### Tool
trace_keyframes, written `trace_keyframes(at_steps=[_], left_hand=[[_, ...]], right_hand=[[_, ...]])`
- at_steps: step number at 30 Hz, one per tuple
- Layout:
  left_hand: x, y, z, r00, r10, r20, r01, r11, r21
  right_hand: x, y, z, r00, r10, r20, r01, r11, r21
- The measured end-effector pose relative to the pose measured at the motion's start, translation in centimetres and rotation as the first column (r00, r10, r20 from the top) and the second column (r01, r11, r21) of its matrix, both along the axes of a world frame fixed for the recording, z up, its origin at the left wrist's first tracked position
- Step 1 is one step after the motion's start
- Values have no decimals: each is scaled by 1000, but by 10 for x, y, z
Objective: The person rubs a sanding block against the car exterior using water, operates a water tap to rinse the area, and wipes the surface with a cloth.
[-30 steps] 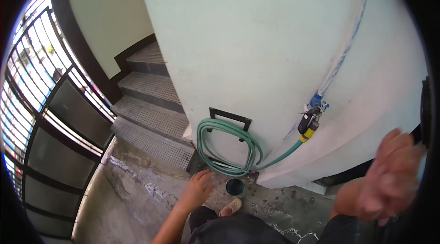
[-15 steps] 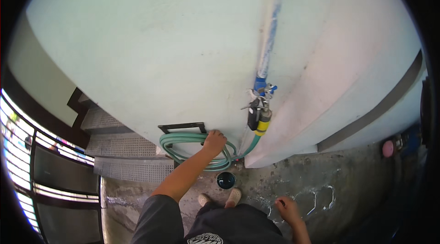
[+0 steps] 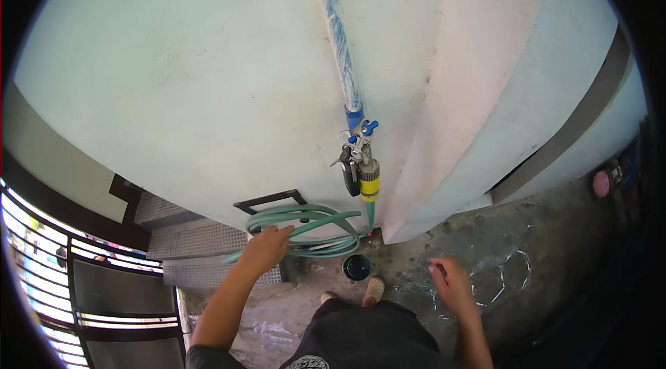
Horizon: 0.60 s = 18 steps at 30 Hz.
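A green garden hose (image 3: 326,251) hangs in loose coils on a dark bracket (image 3: 270,200) low on the pale wall. My left hand (image 3: 267,247) is closed round a length of it at the left of the coils. One stretch runs right from my fingers across the loops, and a short piece sticks out left behind my wrist. My right hand (image 3: 452,284) hangs over the floor at the right, its fingers half curled, with nothing visible in them. Above the coils, a yellow-and-grey hose connector (image 3: 370,183) joins the hose to a metal tap (image 3: 361,139) with a blue handle.
A dark round bucket (image 3: 357,267) stands on the concrete floor just ahead of my feet. Textured metal steps (image 3: 198,238) and a barred gate (image 3: 125,299) are at the left. A blue-and-white pipe (image 3: 336,36) descends the wall. Something pink and round (image 3: 601,184) lies far right.
My left hand has come left and down from the top of the coils, drawing a stretch of hose with it. My right hand has risen slightly. The view has shifted.
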State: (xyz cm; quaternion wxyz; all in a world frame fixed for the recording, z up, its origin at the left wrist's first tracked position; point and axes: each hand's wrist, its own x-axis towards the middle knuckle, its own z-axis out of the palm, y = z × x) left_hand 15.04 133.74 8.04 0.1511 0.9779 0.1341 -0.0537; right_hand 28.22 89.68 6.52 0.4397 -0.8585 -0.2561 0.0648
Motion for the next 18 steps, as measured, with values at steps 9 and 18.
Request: trace_keyframes(at_steps=[9,18], left_hand=[[-153,-49,-43,946,322,31,-305,919,-248],[-183,-69,-265,946,283,-156,-323,861,-394]], right_hand=[[71,158,161,969,86,232,-168,918,360],[92,205,216,982,-68,176,93,986,-136]])
